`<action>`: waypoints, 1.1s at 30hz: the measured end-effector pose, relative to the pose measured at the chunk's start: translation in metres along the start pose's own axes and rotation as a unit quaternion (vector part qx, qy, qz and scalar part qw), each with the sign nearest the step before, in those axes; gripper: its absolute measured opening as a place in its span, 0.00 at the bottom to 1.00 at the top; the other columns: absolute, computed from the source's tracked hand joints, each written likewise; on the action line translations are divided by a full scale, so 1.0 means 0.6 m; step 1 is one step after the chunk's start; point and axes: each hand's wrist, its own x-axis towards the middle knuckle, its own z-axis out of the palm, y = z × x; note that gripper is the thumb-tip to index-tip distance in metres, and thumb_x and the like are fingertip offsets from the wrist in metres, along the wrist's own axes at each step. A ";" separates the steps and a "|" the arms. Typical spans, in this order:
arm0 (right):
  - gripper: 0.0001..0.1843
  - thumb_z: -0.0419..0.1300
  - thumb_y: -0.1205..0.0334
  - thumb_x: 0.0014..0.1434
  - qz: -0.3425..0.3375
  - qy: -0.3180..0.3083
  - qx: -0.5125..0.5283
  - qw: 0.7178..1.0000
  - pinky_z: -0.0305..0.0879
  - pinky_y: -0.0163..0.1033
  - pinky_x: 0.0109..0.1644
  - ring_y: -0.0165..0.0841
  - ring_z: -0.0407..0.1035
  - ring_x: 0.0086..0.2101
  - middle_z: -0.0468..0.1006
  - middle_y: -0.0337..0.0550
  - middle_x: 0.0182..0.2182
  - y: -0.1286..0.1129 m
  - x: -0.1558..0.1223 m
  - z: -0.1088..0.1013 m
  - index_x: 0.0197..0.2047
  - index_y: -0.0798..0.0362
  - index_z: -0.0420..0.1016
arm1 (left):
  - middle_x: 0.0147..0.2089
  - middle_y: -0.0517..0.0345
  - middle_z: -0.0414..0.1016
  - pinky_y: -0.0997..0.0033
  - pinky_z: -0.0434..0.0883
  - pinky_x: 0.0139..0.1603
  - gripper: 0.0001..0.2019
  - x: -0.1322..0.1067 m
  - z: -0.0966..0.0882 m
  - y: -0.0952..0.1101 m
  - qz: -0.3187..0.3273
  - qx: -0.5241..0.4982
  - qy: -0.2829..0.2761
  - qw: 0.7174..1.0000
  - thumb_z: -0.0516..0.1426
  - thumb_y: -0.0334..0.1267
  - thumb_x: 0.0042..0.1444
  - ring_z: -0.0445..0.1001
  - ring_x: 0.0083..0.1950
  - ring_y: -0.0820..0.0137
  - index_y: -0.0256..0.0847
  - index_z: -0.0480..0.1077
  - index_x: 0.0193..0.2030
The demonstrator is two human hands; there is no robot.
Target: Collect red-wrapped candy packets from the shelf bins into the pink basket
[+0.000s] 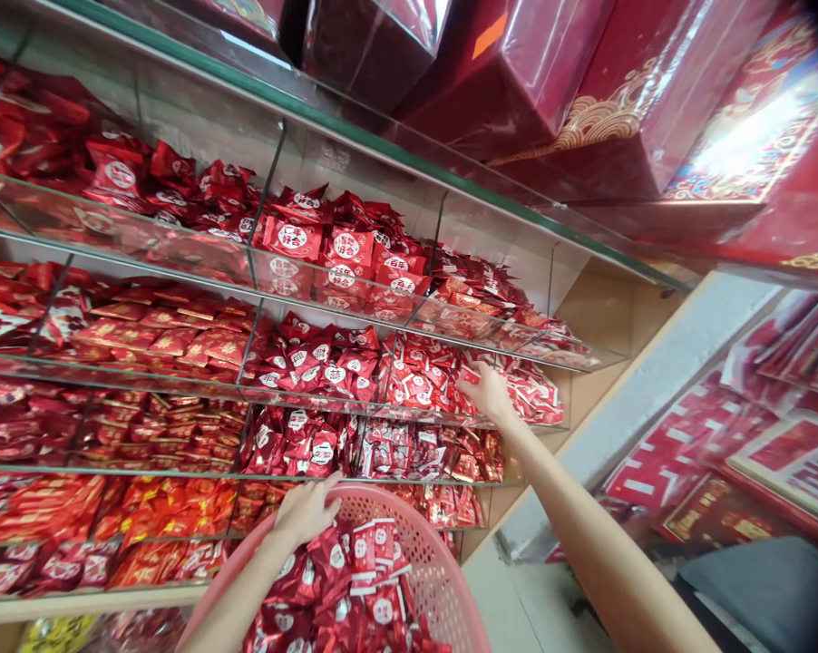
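Observation:
My right hand reaches over the glass lip of a shelf compartment, its fingers slightly apart among small red-and-white candy packets. No packet shows clearly in its grasp, and its fingertips partly blend with the red wrappers. Lower down, my left hand lies at the far rim of a pink plastic basket, fingers spread and pointing right. Dark red packets with white round labels and lighter red-and-white packets fill much of the basket.
Glass dividers split the shelves into bins of red wrapped sweets. Large dark red gift boxes stand on the glass shelf above. To the right are a wooden side panel, more red paper goods and tiled floor.

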 end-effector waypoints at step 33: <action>0.20 0.55 0.60 0.46 -0.022 0.031 0.063 0.997 0.60 0.39 0.42 0.37 0.66 0.39 0.72 0.49 0.39 -0.034 -0.006 -0.056 0.43 0.57 0.65 | 0.40 0.55 0.73 0.66 0.63 0.39 0.24 0.000 -0.012 0.004 0.010 -0.001 -0.008 1.000 0.41 0.49 0.51 0.70 0.42 0.65 0.52 0.52 0.56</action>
